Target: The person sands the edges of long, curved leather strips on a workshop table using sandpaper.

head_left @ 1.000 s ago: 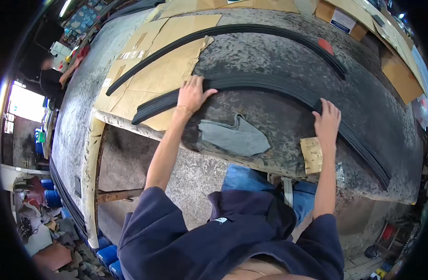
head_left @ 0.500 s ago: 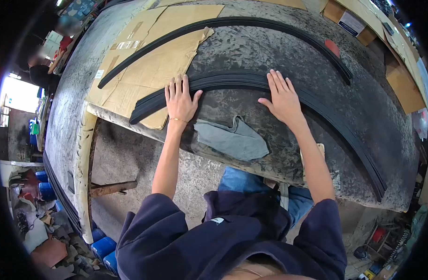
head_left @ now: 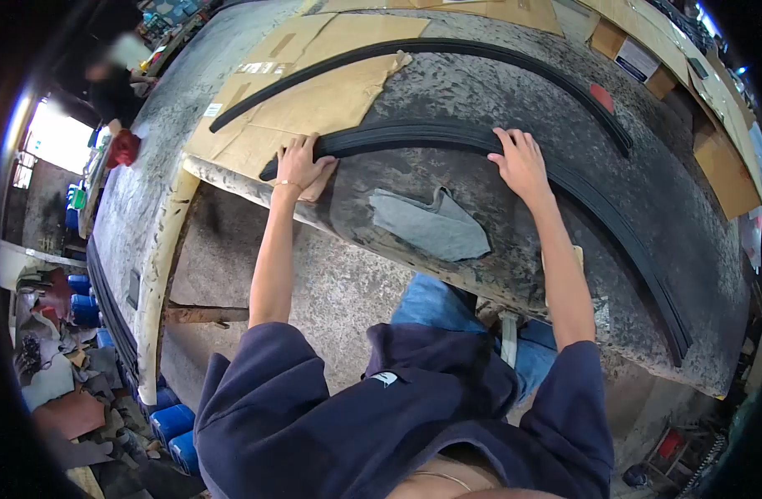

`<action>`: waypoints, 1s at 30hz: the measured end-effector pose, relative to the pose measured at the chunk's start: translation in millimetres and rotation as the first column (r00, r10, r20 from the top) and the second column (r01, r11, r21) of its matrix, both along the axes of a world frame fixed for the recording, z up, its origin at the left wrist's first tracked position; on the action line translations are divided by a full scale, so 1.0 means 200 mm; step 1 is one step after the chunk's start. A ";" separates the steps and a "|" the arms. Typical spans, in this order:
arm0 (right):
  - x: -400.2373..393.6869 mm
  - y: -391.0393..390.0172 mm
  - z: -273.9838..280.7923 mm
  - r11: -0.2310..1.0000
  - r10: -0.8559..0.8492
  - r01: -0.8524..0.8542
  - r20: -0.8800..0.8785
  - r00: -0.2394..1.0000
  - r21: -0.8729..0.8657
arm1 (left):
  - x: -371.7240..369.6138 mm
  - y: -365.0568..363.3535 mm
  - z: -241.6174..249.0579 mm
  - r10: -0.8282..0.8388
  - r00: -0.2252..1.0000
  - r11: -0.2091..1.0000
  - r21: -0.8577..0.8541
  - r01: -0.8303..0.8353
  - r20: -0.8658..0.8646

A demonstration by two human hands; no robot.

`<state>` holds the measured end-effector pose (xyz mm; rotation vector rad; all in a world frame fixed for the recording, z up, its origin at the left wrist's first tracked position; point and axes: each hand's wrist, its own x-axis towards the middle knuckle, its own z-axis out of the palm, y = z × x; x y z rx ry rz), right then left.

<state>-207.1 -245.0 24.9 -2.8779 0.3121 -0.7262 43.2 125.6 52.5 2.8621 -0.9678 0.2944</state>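
A thick bundle of black rubber-like strips (head_left: 414, 135) curves across the dark worktable (head_left: 381, 191). My left hand (head_left: 299, 163) grips the bundle near its left end, with the fingers over the top and the thumb at the near side. My right hand (head_left: 519, 161) is on the bundle right of its middle, fingers over the far edge and thumb in front, closed around it. A thinner black strip bundle (head_left: 480, 47) arcs behind, its left part over flat cardboard (head_left: 331, 96). The grey cloth (head_left: 431, 224) lies between my forearms.
Cardboard boxes (head_left: 722, 166) stand at the right edge. A small red piece (head_left: 602, 97) touches the far strips. Another person (head_left: 113, 96) is at the upper left, beside a red object (head_left: 123, 148). Blue containers (head_left: 171, 422) and scraps lie at the lower left.
My left hand has slid left towards the bundle's end, and its fingers have curled over it. My right hand's fingers have bent round the strips. The view has shifted slightly.
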 end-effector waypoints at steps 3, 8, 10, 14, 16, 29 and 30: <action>-0.06 -0.01 0.04 0.998 -0.023 0.022 0.008 1.000 0.054 | 0.03 0.06 0.01 -0.185 0.980 0.982 -0.027 0.187 0.076; -0.18 -0.24 0.06 0.992 -0.100 0.104 -0.063 0.993 0.069 | -0.04 -0.21 -0.07 -0.299 0.950 0.942 -0.128 0.309 0.093; -0.17 -0.26 0.04 0.990 -0.118 0.127 -0.129 0.985 0.067 | -0.10 -0.31 -0.12 -0.219 0.962 0.964 -0.117 0.239 0.162; 0.00 -0.13 0.14 1.000 0.010 -0.010 -0.008 1.000 0.028 | -0.15 -0.33 -0.17 -0.067 0.978 0.987 -0.131 0.094 0.199; 0.15 0.00 0.14 0.993 0.104 -0.104 0.005 0.995 0.053 | -0.16 -0.29 -0.18 -0.047 0.980 0.993 -0.101 0.067 0.191; 0.45 0.21 -0.04 0.981 0.097 -0.120 -0.153 0.983 -0.151 | 0.00 -0.30 -0.18 -0.136 0.984 0.986 -0.082 0.146 0.115; 0.45 0.21 -0.04 0.983 0.093 -0.113 -0.142 0.986 -0.142 | 0.00 -0.30 -0.17 -0.138 0.986 0.986 -0.075 0.146 0.096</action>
